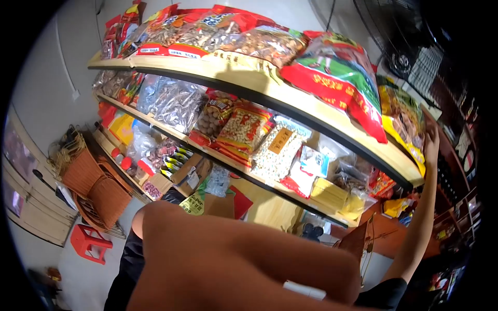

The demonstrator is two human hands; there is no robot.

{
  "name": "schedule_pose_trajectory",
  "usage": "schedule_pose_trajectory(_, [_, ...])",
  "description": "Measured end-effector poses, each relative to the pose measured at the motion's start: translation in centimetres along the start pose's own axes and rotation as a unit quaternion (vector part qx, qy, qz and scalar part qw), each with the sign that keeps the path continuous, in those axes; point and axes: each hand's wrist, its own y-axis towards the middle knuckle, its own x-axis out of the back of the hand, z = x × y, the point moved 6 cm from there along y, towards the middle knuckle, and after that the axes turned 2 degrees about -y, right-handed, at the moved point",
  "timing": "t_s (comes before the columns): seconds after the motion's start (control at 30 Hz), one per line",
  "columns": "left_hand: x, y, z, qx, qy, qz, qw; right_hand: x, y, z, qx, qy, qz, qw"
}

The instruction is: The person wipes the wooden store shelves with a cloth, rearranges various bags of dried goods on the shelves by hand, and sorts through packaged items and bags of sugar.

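On the right my arm is stretched up, and my right hand (431, 136) is at the outer edge of a yellow plastic bag of brownish dried food (402, 122) at the end of the top shelf. Its fingers look closed on the bag's edge, though they show small and partly hidden. Bare skin, very close to the lens and blurred, fills the lower middle; it seems to be my left hand (233, 259), its fingers not readable. Beside the yellow bag lies a large red and green bag (337, 78) with a clear window.
Wooden shelves (363, 127) with black edging hold several packets, among them a bag of white beans or seeds (277, 147), peanuts (244, 127) and dried fish-like pieces (179, 103). A wicker chair (96, 189) and red stool (91, 242) stand left. A fan (399, 62) is upper right.
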Motion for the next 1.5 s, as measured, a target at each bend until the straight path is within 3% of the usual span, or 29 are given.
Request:
schedule_pose_trajectory(0.03, [0.4, -0.3, 0.2, -0.001, 0.003, -0.004, 1.000, -0.2, -0.2, 0.6, 0.063, 0.037, -0.044, 0.996])
schedule_pose_trajectory(0.07, [1.1, -0.6, 0.3, 0.004, 0.001, -0.006, 1.000, 0.0, -0.3, 0.9, 0.061, -0.015, -0.021, 0.998])
schedule_pose_trajectory(0.13, [2.4, -1.2, 1.1, 0.016, 0.007, -0.010, 1.000, 0.7, -0.7, -0.1, -0.123, -0.065, 0.012, 0.990])
schedule_pose_trajectory(0.2, [4.0, -1.9, 1.9, 0.034, 0.017, -0.012, 0.999, 0.9, -2.3, 0.6, -0.224, -0.076, 0.061, 0.970])
schedule_pose_trajectory(0.23, [5.1, -2.5, 2.5, 0.049, 0.028, -0.016, 0.998, 2.0, -1.7, 0.0, -0.096, -0.232, 0.099, 0.963])
schedule_pose_trajectory(0.27, [6.3, -3.2, 3.1, 0.068, 0.044, -0.021, 0.996, 1.1, -4.1, 3.5, -0.138, -0.239, 0.035, 0.961])
schedule_pose_trajectory(0.43, [13.2, -8.8, 8.2, 0.179, 0.192, -0.078, 0.962, -4.7, -9.7, 11.9, 0.013, -0.130, -0.060, 0.990])
schedule_pose_trajectory(0.47, [13.8, -9.9, 8.5, 0.179, 0.189, -0.077, 0.962, -6.0, -10.6, 13.1, 0.034, -0.283, -0.051, 0.957])
schedule_pose_trajectory(0.5, [14.5, -11.0, 9.2, 0.216, 0.185, -0.090, 0.955, -7.5, -12.1, 14.7, 0.059, -0.357, -0.109, 0.926])
schedule_pose_trajectory(0.53, [15.1, -12.1, 9.8, 0.250, 0.181, -0.103, 0.945, -8.8, -13.4, 15.5, 0.085, -0.428, -0.167, 0.884])
schedule_pose_trajectory(0.57, [14.9, -13.0, 10.0, 0.233, 0.172, -0.092, 0.953, -8.6, -13.8, 14.9, 0.113, -0.423, -0.197, 0.878])
schedule_pose_trajectory(0.6, [14.5, -14.4, 10.7, 0.248, 0.099, -0.086, 0.960, -8.6, -14.0, 15.2, 0.115, -0.425, -0.201, 0.875])
schedule_pose_trajectory(0.67, [13.2, -15.9, 11.5, 0.264, 0.081, -0.036, 0.960, -8.8, -14.0, 15.5, 0.103, -0.367, -0.192, 0.904])
schedule_pose_trajectory(0.77, [12.2, -19.9, 14.4, 0.319, 0.032, 0.016, 0.947, -8.6, -14.1, 15.3, 0.098, -0.365, -0.203, 0.903])
schedule_pose_trajectory(0.87, [12.8, -23.6, 16.6, 0.371, 0.017, -0.020, 0.928, -8.5, -14.0, 14.9, 0.100, -0.356, -0.209, 0.905])
schedule_pose_trajectory(0.93, [13.3, -26.2, 17.9, 0.447, 0.005, 0.000, 0.895, -8.5, -14.3, 14.8, 0.091, -0.337, -0.232, 0.908])
schedule_pose_trajectory(1.0, [11.1, -33.1, 20.6, 0.513, -0.122, -0.097, 0.844, -8.9, -14.5, 14.9, 0.098, -0.341, -0.249, 0.901])
schedule_pose_trajectory(1.07, [8.4, -38.8, 21.9, 0.530, -0.128, -0.149, 0.825, -8.4, -14.4, 13.7, 0.113, -0.316, -0.279, 0.900])
schedule_pose_trajectory(1.13, [3.3, -46.1, 22.5, 0.607, -0.201, -0.146, 0.755, -8.4, -14.2, 13.2, 0.110, -0.242, -0.275, 0.924])
schedule_pose_trajectory(1.2, [0.7, -47.7, 20.5, 0.447, -0.004, -0.011, 0.894, -7.7, -14.0, 12.5, 0.126, -0.294, -0.265, 0.910])
schedule_pose_trajectory(1.23, [-0.9, -49.9, 20.1, 0.449, -0.007, -0.017, 0.894, -8.0, -14.0, 12.9, 0.114, -0.276, -0.258, 0.919])
schedule_pose_trajectory(1.3, [-4.6, -54.9, 20.3, 0.558, -0.355, -0.085, 0.746, -7.5, -13.9, 12.0, 0.092, -0.249, -0.243, 0.933])
schedule_pose_trajectory(1.37, [-3.6, -55.0, 19.0, 0.561, -0.340, -0.050, 0.753, -7.1, -14.0, 11.2, 0.097, -0.216, -0.250, 0.939])
schedule_pose_trajectory(1.43, [-2.9, -55.7, 18.7, 0.561, -0.324, -0.015, 0.761, -6.9, -14.3, 11.4, 0.111, -0.297, -0.268, 0.910])
schedule_pose_trajectory(1.5, [-0.3, -56.4, 19.2, 0.508, -0.267, -0.035, 0.818, -6.6, -14.3, 11.2, 0.101, -0.295, -0.265, 0.912])
